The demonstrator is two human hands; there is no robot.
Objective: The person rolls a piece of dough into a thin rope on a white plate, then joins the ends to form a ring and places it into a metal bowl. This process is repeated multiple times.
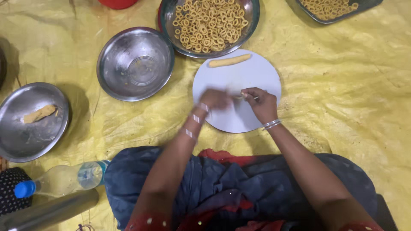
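A round white board (pixel 257 72) lies on the yellow sheet in front of me. My left hand (pixel 214 99), blurred by motion, rests on the board's near left part. My right hand (pixel 262 102) is beside it and pinches a thin strand of dough (pixel 248 96) that runs between both hands. A thicker roll of dough (pixel 229 60) lies on the board's far edge. Bangles sit on both wrists.
A steel bowl (pixel 252 17) full of small dough rings stands behind the board; a tray (pixel 364 5) of rings at far right. An empty steel bowl (pixel 135 64) and a steel plate (pixel 25 137) with a dough lump sit left. A plastic bottle (pixel 60 179) lies near my knee.
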